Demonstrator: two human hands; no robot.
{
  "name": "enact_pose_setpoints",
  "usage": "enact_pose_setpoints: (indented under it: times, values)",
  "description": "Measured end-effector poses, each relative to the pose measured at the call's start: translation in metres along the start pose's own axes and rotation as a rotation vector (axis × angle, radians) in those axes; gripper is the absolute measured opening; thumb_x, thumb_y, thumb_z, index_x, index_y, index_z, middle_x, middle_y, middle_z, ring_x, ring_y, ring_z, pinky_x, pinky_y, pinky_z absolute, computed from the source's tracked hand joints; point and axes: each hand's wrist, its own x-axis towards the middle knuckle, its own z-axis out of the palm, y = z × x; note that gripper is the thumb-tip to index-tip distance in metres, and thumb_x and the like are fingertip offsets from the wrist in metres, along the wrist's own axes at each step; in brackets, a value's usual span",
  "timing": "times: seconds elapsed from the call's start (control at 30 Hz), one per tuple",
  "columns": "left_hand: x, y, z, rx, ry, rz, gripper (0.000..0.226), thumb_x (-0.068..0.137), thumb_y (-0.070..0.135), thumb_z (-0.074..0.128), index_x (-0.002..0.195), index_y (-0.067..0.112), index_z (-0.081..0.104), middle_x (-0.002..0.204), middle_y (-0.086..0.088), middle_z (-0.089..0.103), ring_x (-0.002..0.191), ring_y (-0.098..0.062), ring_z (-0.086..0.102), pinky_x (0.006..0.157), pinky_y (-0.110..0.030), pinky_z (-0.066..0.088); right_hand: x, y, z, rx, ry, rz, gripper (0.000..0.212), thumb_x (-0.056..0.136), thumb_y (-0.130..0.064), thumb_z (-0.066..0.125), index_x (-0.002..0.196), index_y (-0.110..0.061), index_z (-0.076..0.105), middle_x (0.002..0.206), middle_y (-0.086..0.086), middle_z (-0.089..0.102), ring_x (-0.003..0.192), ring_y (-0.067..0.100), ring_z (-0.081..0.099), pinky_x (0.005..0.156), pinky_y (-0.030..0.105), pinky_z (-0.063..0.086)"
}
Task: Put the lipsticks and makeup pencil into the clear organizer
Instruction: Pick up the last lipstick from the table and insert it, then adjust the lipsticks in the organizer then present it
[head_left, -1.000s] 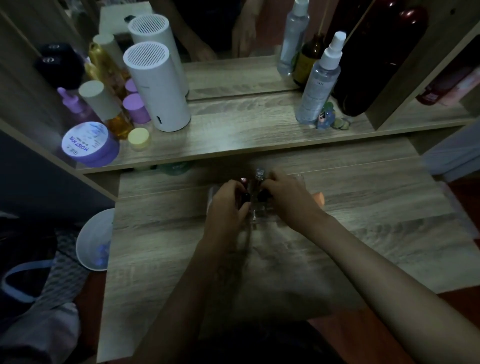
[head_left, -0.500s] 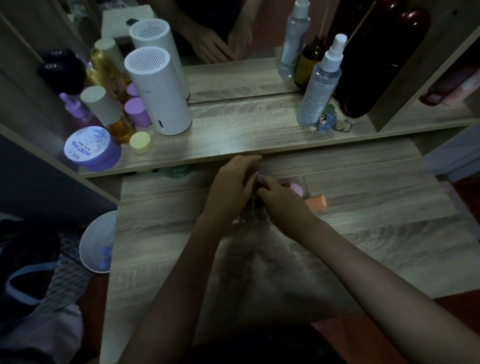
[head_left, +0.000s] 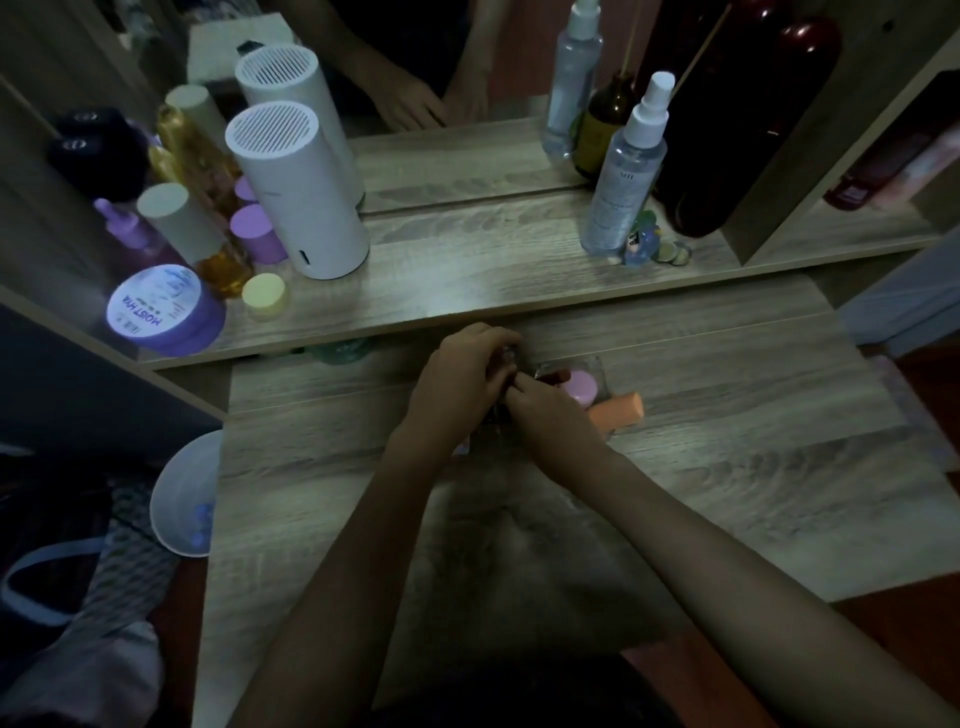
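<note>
The clear organizer (head_left: 598, 366) stands on the wooden table just below the shelf, mostly covered by my hands. A pink round item (head_left: 581, 387) and a reddish stick (head_left: 560, 375) lie in its right part. My left hand (head_left: 460, 376) curls over the organizer's left side, its fingers closed around a small silver-topped lipstick (head_left: 507, 357). My right hand (head_left: 550, 418) meets it from the right, fingertips pressed in at the same spot; what they hold is hidden. I cannot make out the makeup pencil in the dim light.
An orange sponge (head_left: 618, 410) lies right of the organizer. The shelf behind holds a white cylinder (head_left: 296, 192), a purple jar (head_left: 163, 309), a yellow cap (head_left: 265, 296) and a spray bottle (head_left: 626, 171). A white bowl (head_left: 187, 493) sits off the table's left edge.
Both hands moved away from me toward the shelf, with the items between them. The organizer's right part with the pink item came into view.
</note>
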Motion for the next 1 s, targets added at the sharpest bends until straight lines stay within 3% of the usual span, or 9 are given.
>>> enact_pose_setpoints:
  times: [0.13,0.3,0.37,0.47,0.53,0.67,0.8,0.9,1.0]
  values:
    - [0.001,-0.001,0.001,0.006,0.021,-0.005,0.029,0.087,0.013,0.058,0.115,0.01,0.063,0.112,-0.01,0.066,0.103,-0.02,0.062,0.09,-0.031,0.052,-0.008,0.0,-0.009,0.032,0.081,0.004,0.029,0.086,0.002,0.055,0.115,-0.004,0.057,0.12,0.016,0.06,0.103,0.029,0.061,0.09,0.039,0.051]
    - [0.0,-0.004,0.005,-0.005,0.052,-0.028,0.027,0.086,0.017,0.061,0.112,0.011,0.063,0.108,-0.008,0.067,0.098,-0.02,0.063,0.086,-0.032,0.054,-0.028,0.009,-0.039,0.063,0.368,0.05,0.021,0.081,-0.001,0.063,0.101,-0.007,0.064,0.103,0.015,0.063,0.084,0.03,0.063,0.063,0.043,0.054]
    - [-0.001,-0.005,0.007,-0.017,0.053,-0.029,0.028,0.086,0.018,0.06,0.113,0.011,0.063,0.108,-0.008,0.066,0.098,-0.019,0.062,0.087,-0.033,0.054,-0.032,0.016,-0.045,0.131,0.447,0.127,0.023,0.082,-0.006,0.065,0.104,-0.008,0.063,0.105,0.016,0.059,0.085,0.027,0.059,0.063,0.038,0.052]
    - [-0.003,-0.005,0.009,-0.028,0.061,-0.027,0.028,0.086,0.019,0.061,0.113,0.012,0.062,0.108,-0.007,0.066,0.098,-0.017,0.062,0.086,-0.033,0.055,-0.03,0.026,-0.038,0.27,0.375,0.25,0.034,0.082,-0.011,0.067,0.115,-0.009,0.061,0.11,0.015,0.056,0.097,0.025,0.056,0.079,0.033,0.048]
    - [-0.004,-0.005,0.009,-0.037,0.066,-0.023,0.027,0.086,0.019,0.061,0.113,0.013,0.062,0.108,-0.007,0.066,0.098,-0.017,0.062,0.086,-0.032,0.055,-0.027,0.028,-0.032,0.334,0.308,0.275,0.033,0.082,-0.009,0.066,0.115,-0.008,0.061,0.112,0.015,0.059,0.101,0.026,0.058,0.087,0.038,0.05]
    - [-0.005,-0.007,0.009,-0.039,0.052,-0.014,0.029,0.086,0.017,0.061,0.115,0.011,0.061,0.111,-0.008,0.066,0.101,-0.017,0.062,0.088,-0.029,0.053,-0.015,0.026,-0.03,0.37,0.363,0.289,0.023,0.082,-0.002,0.065,0.104,-0.005,0.067,0.102,0.018,0.068,0.094,0.029,0.062,0.084,0.037,0.049]
    - [-0.004,-0.009,0.009,-0.025,0.024,-0.043,0.038,0.082,0.012,0.064,0.12,0.011,0.058,0.115,-0.009,0.064,0.105,-0.02,0.06,0.09,-0.032,0.052,-0.001,0.024,-0.036,0.323,0.392,0.269,0.018,0.083,-0.008,0.065,0.1,-0.004,0.067,0.098,0.017,0.069,0.091,0.029,0.063,0.081,0.038,0.049]
    - [-0.006,-0.013,0.009,-0.026,0.0,-0.092,0.048,0.079,0.01,0.067,0.125,0.01,0.054,0.119,-0.011,0.061,0.107,-0.023,0.059,0.091,-0.033,0.051,0.008,0.025,-0.039,0.278,0.391,0.256,0.018,0.082,-0.01,0.066,0.098,-0.004,0.068,0.096,0.018,0.072,0.088,0.031,0.065,0.074,0.028,0.044]
    - [-0.01,-0.019,0.008,-0.016,-0.024,-0.136,0.052,0.076,0.009,0.069,0.126,0.009,0.053,0.118,-0.014,0.06,0.109,-0.026,0.057,0.092,-0.032,0.048,0.012,0.026,-0.037,0.241,0.328,0.259,0.021,0.084,-0.014,0.064,0.104,-0.009,0.067,0.101,0.016,0.072,0.093,0.032,0.065,0.079,0.036,0.05]
